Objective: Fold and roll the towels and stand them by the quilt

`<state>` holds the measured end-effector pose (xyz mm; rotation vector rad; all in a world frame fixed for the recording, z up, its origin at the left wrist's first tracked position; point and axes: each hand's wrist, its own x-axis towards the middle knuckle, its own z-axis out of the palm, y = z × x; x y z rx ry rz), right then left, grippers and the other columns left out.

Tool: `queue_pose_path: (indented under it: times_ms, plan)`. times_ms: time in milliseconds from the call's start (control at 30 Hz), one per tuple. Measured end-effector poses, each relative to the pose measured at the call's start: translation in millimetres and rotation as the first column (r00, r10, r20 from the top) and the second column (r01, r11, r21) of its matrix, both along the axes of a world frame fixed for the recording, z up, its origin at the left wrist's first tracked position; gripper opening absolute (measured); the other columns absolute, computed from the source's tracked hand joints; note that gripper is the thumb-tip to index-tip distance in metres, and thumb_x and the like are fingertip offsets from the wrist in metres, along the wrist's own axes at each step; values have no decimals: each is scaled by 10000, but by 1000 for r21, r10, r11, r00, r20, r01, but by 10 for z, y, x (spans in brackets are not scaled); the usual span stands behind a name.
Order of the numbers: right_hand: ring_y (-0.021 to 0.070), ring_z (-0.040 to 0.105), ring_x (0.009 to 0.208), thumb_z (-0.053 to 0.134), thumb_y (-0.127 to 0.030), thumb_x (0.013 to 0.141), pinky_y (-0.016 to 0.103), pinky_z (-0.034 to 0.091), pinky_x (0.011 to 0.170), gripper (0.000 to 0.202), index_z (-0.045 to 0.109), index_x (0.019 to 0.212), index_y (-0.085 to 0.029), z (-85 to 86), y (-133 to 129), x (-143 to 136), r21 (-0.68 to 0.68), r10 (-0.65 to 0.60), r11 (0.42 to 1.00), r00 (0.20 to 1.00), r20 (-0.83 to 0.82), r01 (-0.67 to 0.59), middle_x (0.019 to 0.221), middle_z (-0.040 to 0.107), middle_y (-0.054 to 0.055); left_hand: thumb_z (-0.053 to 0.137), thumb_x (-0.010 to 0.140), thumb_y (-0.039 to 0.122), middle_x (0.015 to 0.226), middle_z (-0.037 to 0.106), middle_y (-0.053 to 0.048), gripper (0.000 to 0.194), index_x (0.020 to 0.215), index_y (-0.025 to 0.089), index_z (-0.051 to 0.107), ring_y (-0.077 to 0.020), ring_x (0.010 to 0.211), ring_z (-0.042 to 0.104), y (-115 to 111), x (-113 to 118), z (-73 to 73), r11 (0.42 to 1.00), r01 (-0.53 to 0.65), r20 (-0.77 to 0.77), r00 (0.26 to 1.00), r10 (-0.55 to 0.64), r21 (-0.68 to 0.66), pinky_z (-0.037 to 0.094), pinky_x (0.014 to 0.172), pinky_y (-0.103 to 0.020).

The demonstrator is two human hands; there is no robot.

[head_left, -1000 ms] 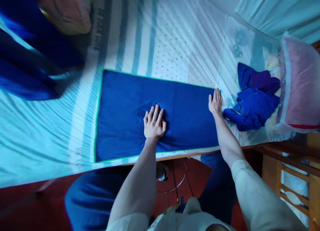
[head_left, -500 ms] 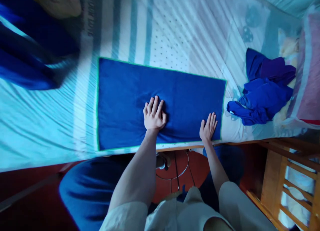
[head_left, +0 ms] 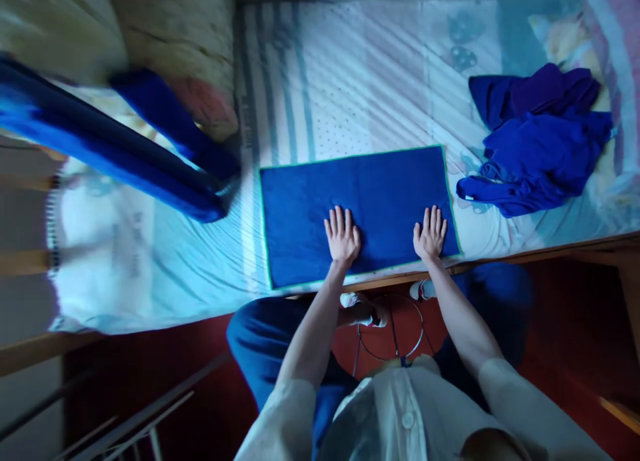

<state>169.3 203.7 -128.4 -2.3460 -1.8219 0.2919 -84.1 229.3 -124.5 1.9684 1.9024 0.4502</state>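
two bare hands palm-down on a blue cloth with green edging (head_left: 385,194), which is lying flat near the front edge of a bed with a patterned sheet (head_left: 190,268). left hand (head_left: 343,238) is around the middle of the cloth, right hand (head_left: 430,234) is near its right end. grip is spread on both, fingers out, nothing pinched. just right of the cloth there's a crumpled heap of blue and purple clothing (head_left: 545,148), apart from the right hand. off to the left, long dark blue fabric (head_left: 165,174) hangs over the bed, kinda blurry.
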Motion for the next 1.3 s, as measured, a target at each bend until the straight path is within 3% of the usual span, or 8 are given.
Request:
queue_pose_path:
  times_ms: [200, 367, 600, 700, 800, 967, 1067, 1300]
  plan:
    - [290, 205, 1599, 291, -383, 1065, 563, 171, 1287, 625, 359, 1614, -91, 54, -92, -25, -5, -6, 1000, 999, -39, 6, 1703, 281, 180, 339, 1039, 323, 1694, 262, -179, 593, 1588, 111, 418, -291, 1612, 125, -824, 400, 108, 970, 229, -43, 972, -233, -84, 116, 1317, -553]
    - [301, 262, 1578, 374, -372, 1048, 570, 223, 1268, 579, 456, 1562, -117, 67, -614, -264, 27, -51, 998, 986, -157, 56, 1675, 346, 182, 372, 1021, 248, 1686, 290, -163, 601, 1611, 133, 373, -267, 1604, 178, -1395, 502, 58, 946, 323, -53, 945, -323, -11, 189, 1309, -527]
    - [265, 597, 1297, 445, -285, 1008, 504, 388, 1195, 363, 716, 1229, -185, 235, -1341, -1059, 147, -95, 964, 807, -582, 220, 1323, 702, 151, 442, 980, 207, 1553, 522, -184, 495, 1450, 138, 582, -281, 1479, 464, -1581, 385, 131, 954, 295, 63, 954, -292, -53, 356, 1241, -500]
    - [245, 692, 1079, 508, -340, 977, 432, 520, 1049, 295, 749, 1077, -203, 280, -1428, -1312, 36, -161, 950, 586, -794, 310, 1131, 766, 123, 444, 984, 204, 1308, 715, -156, 377, 1245, 164, 713, -256, 1231, 666, -1459, 167, 264, 956, 260, 194, 953, -232, -135, 518, 1086, -416]
    - [239, 727, 953, 626, -437, 895, 381, 583, 908, 283, 745, 1012, -208, 262, -1427, -1451, -239, -339, 906, 260, -904, 349, 1016, 788, 94, 440, 965, 189, 1057, 774, -120, 334, 1078, 178, 754, -237, 992, 723, -1244, -106, 375, 969, 149, 228, 968, -102, -196, 583, 920, -371]
    - [215, 741, 811, 766, -539, 748, 292, 585, 677, 401, 720, 946, -194, 303, -1319, -1546, -528, -510, 801, -142, -849, 281, 927, 794, 73, 442, 942, 198, 1259, 728, -128, 342, 1116, 178, 736, -268, 1189, 645, -586, -435, 428, 991, 108, 148, 984, -94, -83, 511, 1078, -452]
    - [179, 728, 714, 801, -543, 715, 253, 554, 594, 412, 713, 900, -185, 390, -1225, -1575, -571, -531, 779, -212, -821, 260, 929, 795, 79, 454, 951, 235, 1482, 602, -142, 410, 1289, 167, 674, -293, 1379, 522, -71, -466, 372, 979, 190, 72, 980, -184, -81, 437, 1166, -506]
    - [157, 688, 603, 750, -598, 745, 242, 522, 528, 428, 703, 785, -174, 435, -1097, -1592, -601, -575, 732, -182, -797, 321, 822, 785, 84, 468, 945, 258, 1638, 412, -169, 516, 1438, 138, 561, -343, 1524, 338, 1082, -144, 130, 924, 305, -90, 939, -333, -231, 367, 1213, -565]
